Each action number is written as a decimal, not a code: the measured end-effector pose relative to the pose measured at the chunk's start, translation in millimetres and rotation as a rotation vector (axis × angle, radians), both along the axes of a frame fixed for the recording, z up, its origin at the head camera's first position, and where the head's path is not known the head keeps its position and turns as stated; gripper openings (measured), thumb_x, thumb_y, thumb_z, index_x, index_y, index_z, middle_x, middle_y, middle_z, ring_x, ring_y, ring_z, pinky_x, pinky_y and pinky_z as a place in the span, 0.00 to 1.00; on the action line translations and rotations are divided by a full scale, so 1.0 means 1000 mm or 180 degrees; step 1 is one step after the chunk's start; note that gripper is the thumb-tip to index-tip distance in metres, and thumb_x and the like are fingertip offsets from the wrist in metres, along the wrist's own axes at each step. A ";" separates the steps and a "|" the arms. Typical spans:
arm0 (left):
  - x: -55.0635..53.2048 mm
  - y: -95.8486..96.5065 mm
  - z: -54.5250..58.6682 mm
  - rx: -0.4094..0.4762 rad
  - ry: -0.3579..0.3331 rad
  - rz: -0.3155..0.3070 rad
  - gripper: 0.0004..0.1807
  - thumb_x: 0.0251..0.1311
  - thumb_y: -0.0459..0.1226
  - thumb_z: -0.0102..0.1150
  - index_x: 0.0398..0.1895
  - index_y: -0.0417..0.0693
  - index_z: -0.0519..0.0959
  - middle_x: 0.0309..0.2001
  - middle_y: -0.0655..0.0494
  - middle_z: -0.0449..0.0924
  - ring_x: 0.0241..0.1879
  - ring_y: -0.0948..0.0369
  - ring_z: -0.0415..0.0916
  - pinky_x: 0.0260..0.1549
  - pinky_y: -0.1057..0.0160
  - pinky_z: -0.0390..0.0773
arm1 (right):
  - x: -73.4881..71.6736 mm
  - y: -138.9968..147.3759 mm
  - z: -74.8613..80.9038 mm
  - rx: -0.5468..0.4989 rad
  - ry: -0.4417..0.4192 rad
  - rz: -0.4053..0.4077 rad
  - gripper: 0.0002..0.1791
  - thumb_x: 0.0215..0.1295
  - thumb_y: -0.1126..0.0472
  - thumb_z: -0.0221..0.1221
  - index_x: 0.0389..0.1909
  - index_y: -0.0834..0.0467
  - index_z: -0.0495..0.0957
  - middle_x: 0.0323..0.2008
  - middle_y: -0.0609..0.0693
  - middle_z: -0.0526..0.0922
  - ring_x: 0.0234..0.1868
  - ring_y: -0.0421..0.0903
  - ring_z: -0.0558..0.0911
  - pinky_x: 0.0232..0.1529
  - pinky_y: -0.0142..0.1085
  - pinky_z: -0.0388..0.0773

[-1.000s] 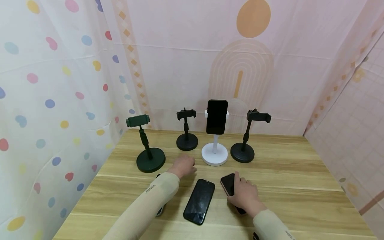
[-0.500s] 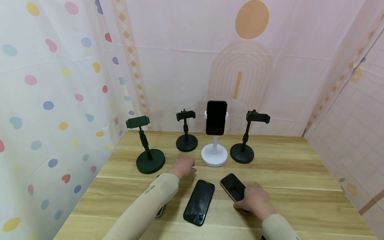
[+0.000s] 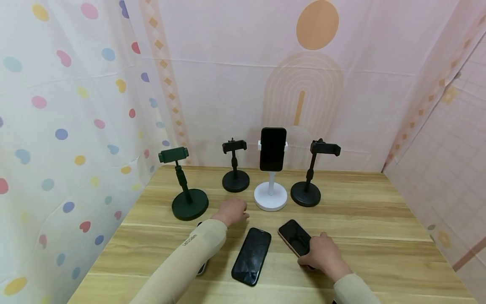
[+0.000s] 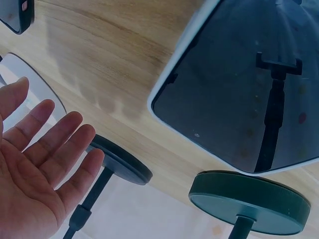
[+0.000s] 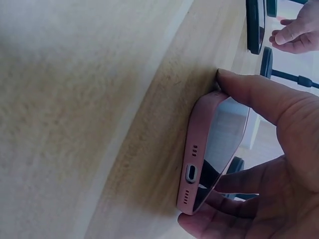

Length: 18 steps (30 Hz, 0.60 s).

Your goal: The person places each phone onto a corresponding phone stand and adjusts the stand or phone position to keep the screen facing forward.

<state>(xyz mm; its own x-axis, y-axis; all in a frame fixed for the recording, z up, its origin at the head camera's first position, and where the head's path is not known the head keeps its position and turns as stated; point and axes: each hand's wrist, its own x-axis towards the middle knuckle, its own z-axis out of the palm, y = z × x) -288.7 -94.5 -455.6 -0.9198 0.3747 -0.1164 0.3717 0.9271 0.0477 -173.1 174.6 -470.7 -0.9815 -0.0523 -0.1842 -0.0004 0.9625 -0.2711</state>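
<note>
My right hand point(image 3: 324, 256) is at the near end of a pink-cased phone point(image 5: 199, 132) that lies face up on the table. In the right wrist view the thumb sits at one long edge and the fingers at the other, spanning its width. My left hand point(image 3: 231, 212) holds nothing; its fingers are spread and relaxed in the left wrist view. Under the left forearm lies a light-edged phone point(image 4: 224, 89), mostly hidden in the head view. Between the hands a black phone point(image 3: 251, 256) lies face up.
Behind the hands stand a green phone stand point(image 3: 190, 204), a small black stand point(image 3: 236, 181), a white stand point(image 3: 271, 197) and another black stand point(image 3: 305, 194). The white one bears an upright phone point(image 3: 273, 149). Patterned cloths point(image 3: 212, 84) hang around the wooden table point(image 3: 379, 236).
My right hand has moved back and right from over the pink-cased phone's middle to its near end, uncovering more screen. The phone and my left hand have stayed in place.
</note>
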 end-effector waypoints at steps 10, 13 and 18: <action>0.001 0.001 0.003 0.0008 0.0039 -0.0039 0.13 0.64 0.46 0.65 0.27 0.50 0.80 0.24 0.58 0.76 0.23 0.61 0.71 0.27 0.57 0.76 | 0.000 0.003 -0.002 -0.0103 0.0133 -0.0003 0.31 0.40 0.48 0.76 0.33 0.72 0.79 0.30 0.57 0.70 0.29 0.52 0.72 0.32 0.45 0.76; 0.000 0.002 0.002 0.0034 0.0059 -0.0072 0.13 0.64 0.45 0.65 0.25 0.50 0.79 0.22 0.59 0.75 0.22 0.61 0.69 0.26 0.58 0.74 | 0.000 0.004 -0.002 -0.0167 0.0154 0.0000 0.31 0.40 0.47 0.75 0.32 0.71 0.79 0.29 0.57 0.71 0.28 0.51 0.72 0.32 0.44 0.75; -0.002 0.002 0.001 0.0081 0.0063 -0.0097 0.14 0.65 0.45 0.64 0.24 0.50 0.78 0.22 0.59 0.75 0.22 0.61 0.69 0.25 0.59 0.73 | 0.000 0.004 0.000 -0.0300 0.0228 0.0003 0.34 0.41 0.44 0.75 0.34 0.72 0.79 0.30 0.57 0.71 0.28 0.50 0.72 0.31 0.43 0.75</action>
<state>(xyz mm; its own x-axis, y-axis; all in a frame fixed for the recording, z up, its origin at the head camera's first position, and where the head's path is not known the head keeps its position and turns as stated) -290.4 -92.5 -454.5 -0.9100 0.4051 -0.0885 0.4007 0.9140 0.0635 -173.6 178.8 -470.9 -0.9919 -0.0670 -0.1078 -0.0239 0.9327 -0.3598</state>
